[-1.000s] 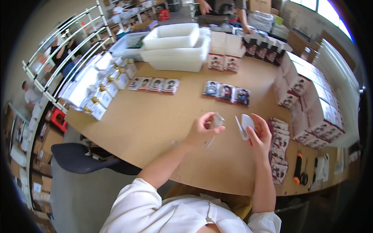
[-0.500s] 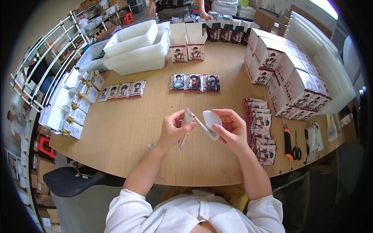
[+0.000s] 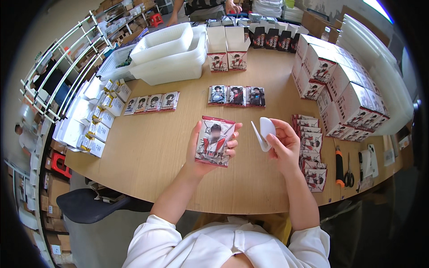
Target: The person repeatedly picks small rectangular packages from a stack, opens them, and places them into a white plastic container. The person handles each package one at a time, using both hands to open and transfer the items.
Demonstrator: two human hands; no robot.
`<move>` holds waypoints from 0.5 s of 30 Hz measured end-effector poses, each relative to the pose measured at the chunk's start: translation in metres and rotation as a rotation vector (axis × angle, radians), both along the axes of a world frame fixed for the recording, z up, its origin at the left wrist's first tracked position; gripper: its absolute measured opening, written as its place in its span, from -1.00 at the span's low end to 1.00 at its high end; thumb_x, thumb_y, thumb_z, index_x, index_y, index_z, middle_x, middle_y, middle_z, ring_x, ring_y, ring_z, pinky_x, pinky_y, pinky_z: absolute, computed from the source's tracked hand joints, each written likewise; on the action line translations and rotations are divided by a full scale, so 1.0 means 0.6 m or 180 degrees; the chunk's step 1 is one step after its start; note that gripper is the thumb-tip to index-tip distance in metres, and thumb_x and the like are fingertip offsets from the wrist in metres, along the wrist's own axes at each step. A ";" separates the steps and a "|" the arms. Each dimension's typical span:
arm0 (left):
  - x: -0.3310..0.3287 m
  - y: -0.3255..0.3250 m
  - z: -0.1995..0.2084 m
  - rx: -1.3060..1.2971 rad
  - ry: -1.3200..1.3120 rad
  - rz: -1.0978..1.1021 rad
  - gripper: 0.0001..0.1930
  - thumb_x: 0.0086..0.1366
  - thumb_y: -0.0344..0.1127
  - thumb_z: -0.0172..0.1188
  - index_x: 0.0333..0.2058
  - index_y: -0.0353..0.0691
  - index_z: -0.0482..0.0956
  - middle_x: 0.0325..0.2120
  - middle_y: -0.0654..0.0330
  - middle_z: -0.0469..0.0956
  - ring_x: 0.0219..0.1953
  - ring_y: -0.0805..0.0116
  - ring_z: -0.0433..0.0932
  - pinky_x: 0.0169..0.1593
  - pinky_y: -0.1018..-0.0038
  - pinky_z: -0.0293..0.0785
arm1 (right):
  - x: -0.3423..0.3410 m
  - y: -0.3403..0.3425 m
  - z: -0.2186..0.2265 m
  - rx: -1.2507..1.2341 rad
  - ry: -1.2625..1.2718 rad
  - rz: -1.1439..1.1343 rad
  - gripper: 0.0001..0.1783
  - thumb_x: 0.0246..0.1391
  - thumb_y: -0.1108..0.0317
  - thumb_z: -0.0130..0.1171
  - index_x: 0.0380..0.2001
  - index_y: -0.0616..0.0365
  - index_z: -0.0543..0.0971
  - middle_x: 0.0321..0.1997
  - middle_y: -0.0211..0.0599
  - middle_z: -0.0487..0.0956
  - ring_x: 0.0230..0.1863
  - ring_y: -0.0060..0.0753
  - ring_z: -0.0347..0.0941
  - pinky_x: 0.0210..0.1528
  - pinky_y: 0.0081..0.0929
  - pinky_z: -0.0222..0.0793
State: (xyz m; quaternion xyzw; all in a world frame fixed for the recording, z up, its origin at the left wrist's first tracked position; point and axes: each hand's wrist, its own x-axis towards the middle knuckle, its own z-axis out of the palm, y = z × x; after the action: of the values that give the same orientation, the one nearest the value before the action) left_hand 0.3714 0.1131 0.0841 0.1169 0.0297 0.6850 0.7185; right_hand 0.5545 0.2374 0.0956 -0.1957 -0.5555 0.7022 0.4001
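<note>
A flat packet (image 3: 215,144) with red ends and a printed figure is held upright by the left hand (image 3: 199,168), above the near middle of the table (image 3: 152,156). Its printed face is turned up into view; it is gripped at its edges, with the thumb along the left and the bent fingertips closed around the right. A white two-armed tool (image 3: 267,129) is pinched between the thumb and fingers of the right hand (image 3: 287,145), just right of the packet and apart from it. Its arms are spread at the far end and joined at the near end.

To the right of the right hand, an overlapping row of packets (image 3: 313,143) is laid from far to near, and beyond it a stack of printed boxes (image 3: 342,85) is seen. A black-and-orange cutter (image 3: 339,167) and scissors (image 3: 349,172) are placed near the right edge. Farther off, three packets (image 3: 236,96) are set side by side, with four packets (image 3: 153,102) lined up to their left. Two open boxes (image 3: 227,61) are stood behind the three, beside nested white bins (image 3: 167,71). White cartons (image 3: 98,129) are ranged along the left side.
</note>
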 end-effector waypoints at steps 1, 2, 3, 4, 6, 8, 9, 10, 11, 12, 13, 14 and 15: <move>0.002 -0.001 0.005 -0.0124 0.0010 0.0147 -0.10 0.24 0.30 -0.10 0.23 -0.44 0.02 -0.11 0.01 0.33 -0.24 0.30 0.36 -0.17 0.39 0.39 | 0.000 0.003 -0.003 -0.0056 0.0000 -0.0039 -0.64 0.06 0.47 0.20 -0.04 0.24 0.46 -0.40 -0.40 0.58 -0.65 -0.81 0.32 -0.71 -0.81 0.10; 0.006 -0.002 0.014 -0.0250 0.0020 0.0294 -0.14 0.27 0.28 -0.13 0.23 -0.42 0.02 -0.09 0.00 0.33 -0.21 0.28 0.37 -0.13 0.35 0.40 | -0.001 0.005 -0.005 -0.0095 -0.0005 -0.0091 -0.64 0.06 0.46 0.20 -0.04 0.24 0.46 -0.40 -0.40 0.58 -0.65 -0.81 0.32 -0.71 -0.81 0.10; 0.008 -0.002 0.020 -0.0377 0.0031 0.0441 -0.17 0.30 0.26 -0.16 0.24 -0.40 0.03 -0.07 -0.02 0.33 -0.19 0.25 0.38 -0.09 0.32 0.41 | -0.002 0.007 -0.006 -0.0135 -0.0009 -0.0141 -0.64 0.06 0.46 0.20 -0.04 0.23 0.46 -0.39 -0.40 0.58 -0.65 -0.81 0.31 -0.71 -0.81 0.09; 0.004 -0.003 0.015 -0.0096 -0.0275 0.0366 -0.30 0.38 0.15 -0.26 0.24 -0.34 0.03 0.01 -0.08 0.30 -0.02 0.14 0.39 0.05 0.14 0.39 | -0.004 0.008 -0.011 -0.0188 -0.0016 -0.0178 -0.63 0.06 0.45 0.20 -0.04 0.23 0.46 -0.39 -0.40 0.58 -0.65 -0.82 0.31 -0.71 -0.81 0.09; 0.009 -0.004 0.018 -0.0297 -0.0146 0.0631 -0.37 0.41 0.07 -0.29 0.23 -0.35 0.07 0.00 -0.08 0.33 0.04 0.10 0.38 0.08 0.12 0.39 | -0.004 0.013 -0.019 -0.0260 -0.0122 -0.0127 -0.63 0.06 0.45 0.20 -0.03 0.23 0.46 -0.39 -0.40 0.58 -0.64 -0.82 0.30 -0.70 -0.80 0.09; 0.008 -0.002 0.020 -0.0582 -0.0030 0.0812 -0.44 0.43 -0.02 -0.31 0.20 -0.35 0.12 -0.03 -0.07 0.36 0.07 0.09 0.38 0.08 0.13 0.42 | -0.005 0.012 -0.023 -0.0347 -0.0226 -0.0084 -0.63 0.06 0.44 0.21 -0.03 0.22 0.46 -0.39 -0.40 0.58 -0.64 -0.83 0.29 -0.69 -0.80 0.08; 0.006 -0.001 0.019 -0.0755 0.0016 0.0878 -0.47 0.44 -0.06 -0.32 0.19 -0.35 0.16 -0.04 -0.06 0.39 0.08 0.09 0.39 0.07 0.15 0.44 | -0.005 0.010 -0.023 -0.0388 -0.0280 -0.0050 -0.63 0.06 0.44 0.21 -0.03 0.22 0.46 -0.40 -0.40 0.58 -0.64 -0.83 0.29 -0.69 -0.79 0.08; 0.005 0.000 0.018 -0.0917 0.0059 0.0934 -0.50 0.45 -0.10 -0.33 0.17 -0.36 0.19 -0.06 -0.04 0.41 0.09 0.10 0.40 0.06 0.17 0.47 | -0.005 0.009 -0.022 -0.0419 -0.0336 -0.0025 -0.63 0.06 0.44 0.21 -0.03 0.22 0.46 -0.40 -0.40 0.58 -0.63 -0.83 0.29 -0.68 -0.79 0.07; 0.001 -0.001 0.014 -0.0976 0.0018 0.0821 -0.52 0.44 -0.12 -0.31 0.15 -0.36 0.21 -0.08 -0.01 0.43 0.01 0.15 0.45 -0.02 0.25 0.50 | -0.005 0.009 -0.023 -0.0439 -0.0336 -0.0032 -0.63 0.06 0.44 0.21 -0.03 0.22 0.46 -0.40 -0.40 0.58 -0.63 -0.84 0.28 -0.68 -0.78 0.06; -0.008 -0.004 0.004 -0.1033 -0.0024 0.0706 -0.54 0.44 -0.14 -0.29 0.14 -0.37 0.23 -0.10 0.02 0.45 -0.08 0.19 0.49 -0.10 0.32 0.54 | -0.006 0.010 -0.025 -0.0459 -0.0336 -0.0041 -0.63 0.06 0.44 0.21 -0.03 0.21 0.46 -0.40 -0.40 0.58 -0.63 -0.84 0.28 -0.68 -0.78 0.06; -0.016 -0.007 -0.006 -0.1086 -0.0053 0.0595 -0.55 0.44 -0.16 -0.26 0.12 -0.38 0.26 -0.12 0.05 0.47 -0.16 0.24 0.53 -0.18 0.40 0.58 | -0.007 0.010 -0.025 -0.0476 -0.0323 -0.0047 -0.63 0.06 0.44 0.21 -0.03 0.21 0.46 -0.41 -0.40 0.58 -0.63 -0.84 0.27 -0.68 -0.78 0.05; -0.024 -0.009 -0.025 -0.1076 -0.0462 0.0568 -0.55 0.41 -0.16 -0.15 0.11 -0.42 0.26 -0.23 0.12 0.47 -0.47 0.36 0.50 -0.45 0.53 0.49 | -0.009 0.012 -0.026 -0.0553 -0.0298 -0.0033 -0.63 0.06 0.46 0.20 -0.02 0.21 0.46 -0.40 -0.40 0.58 -0.64 -0.84 0.24 -0.68 -0.78 0.03; -0.028 -0.009 -0.037 -0.0746 -0.0550 0.0493 -0.54 0.40 -0.16 -0.12 0.10 -0.42 0.26 -0.28 0.14 0.45 -0.53 0.39 0.44 -0.50 0.55 0.43 | -0.010 0.012 -0.026 -0.0599 -0.0305 -0.0056 -0.63 0.06 0.47 0.19 -0.02 0.21 0.46 -0.40 -0.40 0.57 -0.65 -0.84 0.24 -0.68 -0.78 0.03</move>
State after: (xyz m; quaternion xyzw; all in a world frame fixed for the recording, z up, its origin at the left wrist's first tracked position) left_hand 0.3544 0.1076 0.0619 -0.0298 0.0565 0.7377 0.6721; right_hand 0.5487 0.2445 0.0801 -0.2707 -0.5038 0.7375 0.3591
